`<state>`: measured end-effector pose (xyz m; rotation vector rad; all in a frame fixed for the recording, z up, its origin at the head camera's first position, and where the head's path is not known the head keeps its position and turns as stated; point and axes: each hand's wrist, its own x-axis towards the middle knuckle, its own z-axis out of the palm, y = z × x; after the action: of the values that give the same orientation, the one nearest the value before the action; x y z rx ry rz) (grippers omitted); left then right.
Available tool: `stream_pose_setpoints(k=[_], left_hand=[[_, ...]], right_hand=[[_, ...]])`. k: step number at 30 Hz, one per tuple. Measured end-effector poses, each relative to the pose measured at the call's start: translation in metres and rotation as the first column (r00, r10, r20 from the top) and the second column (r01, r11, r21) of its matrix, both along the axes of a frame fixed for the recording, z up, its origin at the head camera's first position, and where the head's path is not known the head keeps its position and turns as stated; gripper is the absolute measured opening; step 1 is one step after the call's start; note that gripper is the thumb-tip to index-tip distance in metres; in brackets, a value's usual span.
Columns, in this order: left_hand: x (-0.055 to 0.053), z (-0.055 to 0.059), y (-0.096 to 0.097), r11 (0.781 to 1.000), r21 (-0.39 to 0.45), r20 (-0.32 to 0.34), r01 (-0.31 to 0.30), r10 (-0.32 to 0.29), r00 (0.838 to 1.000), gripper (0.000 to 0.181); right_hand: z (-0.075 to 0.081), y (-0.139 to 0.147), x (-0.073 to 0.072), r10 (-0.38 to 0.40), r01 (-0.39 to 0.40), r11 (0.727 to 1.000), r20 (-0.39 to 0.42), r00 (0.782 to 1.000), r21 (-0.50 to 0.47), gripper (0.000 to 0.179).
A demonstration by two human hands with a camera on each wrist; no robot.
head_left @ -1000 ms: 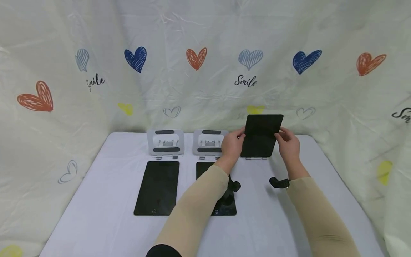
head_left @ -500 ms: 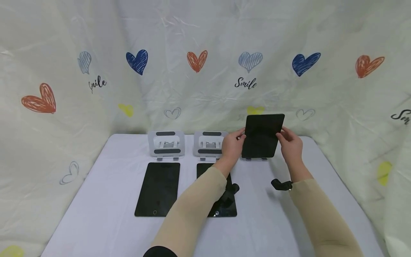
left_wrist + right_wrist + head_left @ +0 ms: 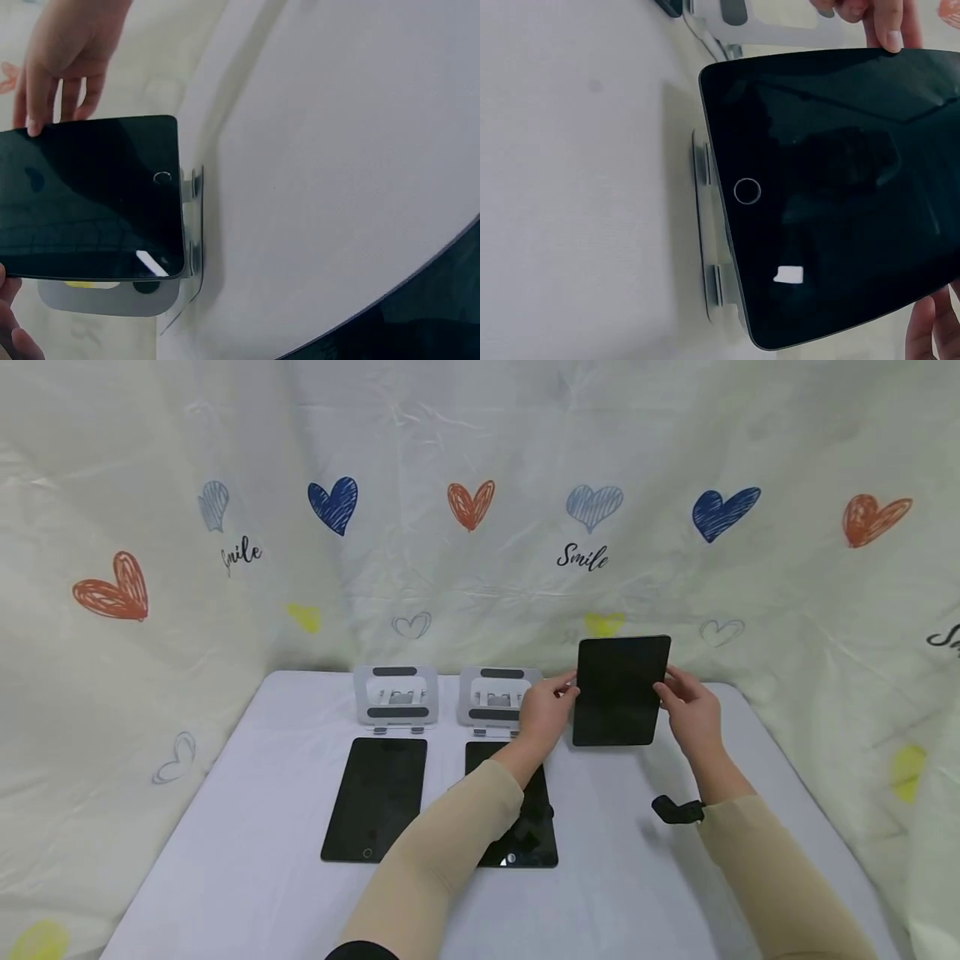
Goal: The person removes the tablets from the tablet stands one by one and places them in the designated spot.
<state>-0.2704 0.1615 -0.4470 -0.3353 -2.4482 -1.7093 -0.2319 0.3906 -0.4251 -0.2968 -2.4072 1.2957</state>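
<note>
Between my two hands a black tablet [image 3: 621, 692] is held nearly upright, screen facing me. My left hand [image 3: 544, 714] pinches its left edge and my right hand [image 3: 692, 714] pinches its right edge. The home button shows near the tablet's lower edge in both wrist views. Directly behind it is a grey tablet stand [image 3: 112, 301], mostly hidden in the head view. The stand's front hooks [image 3: 718, 285] show just past the tablet's lower edge in the right wrist view; whether they touch it I cannot tell.
Two more grey stands, a left one [image 3: 396, 713] and a middle one [image 3: 489, 714], are along the back of the white table [image 3: 232, 827]. A tablet lies flat before each: the left tablet [image 3: 375, 797], and the middle tablet [image 3: 536, 847], partly under my left forearm.
The tablet has come slightly lower and towards me, with both hands moving along. Its lower edge now covers the stand hooks that showed beneath it in the head view.
</note>
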Motion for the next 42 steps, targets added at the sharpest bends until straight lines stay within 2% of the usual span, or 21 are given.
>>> stream_pose_setpoints(k=[6, 15, 25, 29, 36, 42], left_hand=[[0.011, -0.001, -0.009, 0.999, -0.033, 0.035, 0.023, -0.022, 0.999, 0.032], [0.024, -0.003, -0.013, 0.999, -0.031, 0.076, 0.037, -0.035, 0.996, 0.031], [0.041, 0.002, -0.013, 0.999, 0.005, 0.071, 0.045, -0.045, 0.996, 0.029], [0.045, -0.002, -0.013, 0.998, 0.012, 0.079, 0.057, -0.058, 0.995, 0.032], [0.058, -0.01, -0.007, 0.996, 0.03, 0.097, 0.088, -0.09, 0.991, 0.038], [0.068, -0.016, -0.004, 0.994, -0.041, 0.131, 0.103, -0.097, 0.987, 0.042]], right_hand=[[-0.002, -0.002, 0.012, 0.064, -0.064, 0.998, 0.032, 0.997, 0.027, 0.054], [-0.001, -0.004, 0.027, 0.093, -0.1, 0.994, 0.109, 0.99, 0.054, 0.057], [0.005, 0.003, 0.041, 0.139, -0.145, 0.989, 0.137, 0.981, 0.035, 0.06], [0.006, 0.005, 0.047, 0.17, -0.177, 0.984, 0.155, 0.973, 0.034, 0.06], [0.001, 0.013, 0.059, 0.221, -0.222, 0.975, 0.212, 0.952, -0.02, 0.059], [-0.006, 0.02, 0.067, 0.264, -0.255, 0.964, 0.299, 0.917, -0.069, 0.063]])
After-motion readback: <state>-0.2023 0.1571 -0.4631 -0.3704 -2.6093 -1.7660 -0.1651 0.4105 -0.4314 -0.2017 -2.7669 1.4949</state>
